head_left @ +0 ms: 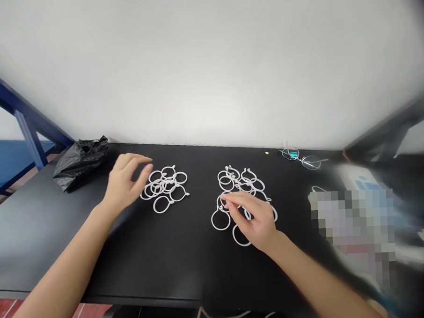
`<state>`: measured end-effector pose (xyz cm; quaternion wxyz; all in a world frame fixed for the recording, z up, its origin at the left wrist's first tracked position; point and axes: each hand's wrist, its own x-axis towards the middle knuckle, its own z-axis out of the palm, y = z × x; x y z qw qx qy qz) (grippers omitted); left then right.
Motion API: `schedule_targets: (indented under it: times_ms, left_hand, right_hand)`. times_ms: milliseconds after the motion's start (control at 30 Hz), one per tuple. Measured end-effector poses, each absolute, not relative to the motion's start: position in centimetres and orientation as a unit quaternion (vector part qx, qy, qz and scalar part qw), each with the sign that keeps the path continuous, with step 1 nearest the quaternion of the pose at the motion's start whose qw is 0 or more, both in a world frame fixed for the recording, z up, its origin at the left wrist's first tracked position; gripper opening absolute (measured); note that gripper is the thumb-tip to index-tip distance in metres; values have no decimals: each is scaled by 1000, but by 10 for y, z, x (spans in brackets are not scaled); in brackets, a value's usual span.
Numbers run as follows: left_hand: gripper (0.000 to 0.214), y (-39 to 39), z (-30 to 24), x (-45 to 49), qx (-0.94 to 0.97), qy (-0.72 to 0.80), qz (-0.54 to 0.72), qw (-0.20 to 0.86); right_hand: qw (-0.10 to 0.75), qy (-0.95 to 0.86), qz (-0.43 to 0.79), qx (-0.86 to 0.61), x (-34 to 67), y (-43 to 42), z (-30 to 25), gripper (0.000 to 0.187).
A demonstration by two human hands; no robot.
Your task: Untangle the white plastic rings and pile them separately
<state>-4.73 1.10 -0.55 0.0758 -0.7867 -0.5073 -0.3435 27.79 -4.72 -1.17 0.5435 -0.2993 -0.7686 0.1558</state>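
Observation:
My left hand [126, 180] hovers at the left edge of a loose pile of white plastic curtain rings [161, 204], each with a small eyelet. Thumb and index finger are apart there, with nothing between them. Over a second, larger pile of white curtain rings [220, 220] is my right hand [251, 218]. Its thumb and index finger pinch together at a white ring at the pile's left side. The hand covers part of that ring and several others beneath it. Rings in both piles overlap one another and lie flat on the black table [160, 259].
A crumpled black plastic bag [82, 160] lies at the back left. Thin-framed eyeglasses [301, 159] rest at the back right, near a tiny yellow bit [267, 153]. A blurred, pixelated package [352, 237] occupies the right side. A white wall [208, 75] borders the table's back.

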Motion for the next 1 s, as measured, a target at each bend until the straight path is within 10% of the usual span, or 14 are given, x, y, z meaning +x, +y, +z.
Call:
schedule_targets:
  times_ms: [600,1000]
  left_hand:
    - [16,-35,-15,40,-929,-272,-240,-78]
    - [25,-46,-22,74,-843,-398,-277,-234]
  right_hand:
    - [283,-876,131,-368,287,-40,-22,17]
    - [423,-832,117,-339,279,-41,-25,16]
